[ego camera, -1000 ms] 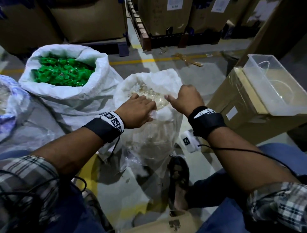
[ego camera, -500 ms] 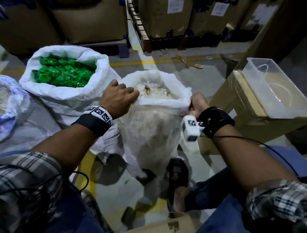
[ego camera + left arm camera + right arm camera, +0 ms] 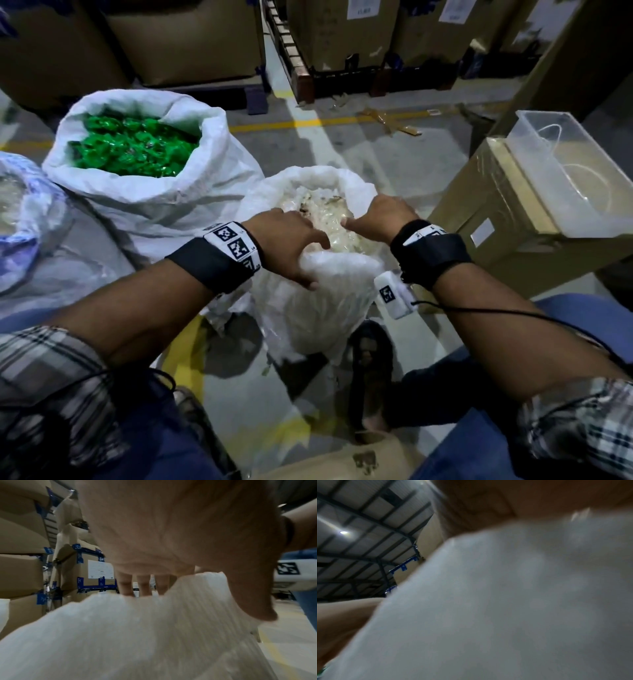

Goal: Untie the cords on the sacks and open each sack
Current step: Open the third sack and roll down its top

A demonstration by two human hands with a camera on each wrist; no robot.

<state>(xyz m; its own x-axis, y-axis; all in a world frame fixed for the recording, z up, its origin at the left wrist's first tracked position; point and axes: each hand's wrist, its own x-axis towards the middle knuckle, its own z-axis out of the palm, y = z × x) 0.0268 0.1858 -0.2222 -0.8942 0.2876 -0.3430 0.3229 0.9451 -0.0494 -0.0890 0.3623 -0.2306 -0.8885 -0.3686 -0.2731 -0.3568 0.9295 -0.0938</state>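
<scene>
Left hand (image 3: 291,246) grips the near-left rim of the middle sack (image 3: 322,308), thumb outside the cloth and fingers (image 3: 126,586) curled over the edge, as the left wrist view confirms. Far left, a bluish sack (image 3: 20,219) lies at the frame edge; whether its mouth is open cannot be told. Beside it, the large white sack (image 3: 154,205) stands open with its rim rolled down, showing green pieces (image 3: 133,147). The middle sack stands on the floor (image 3: 394,154) between the person's legs, touching the large white sack, its mouth spread wide over pale translucent pieces (image 3: 329,216). Right hand (image 3: 380,219) holds the far-right rim, fingers hooked inside and out of sight; the right wrist view shows only blurred white cloth. Right of it, a clear tub (image 3: 575,178) rests on a cardboard box (image 3: 479,219). No cord is visible on any sack. Judged status: 2 sacks are open, the middle one receiving its final widening; the bluish sack possibly remains.
</scene>
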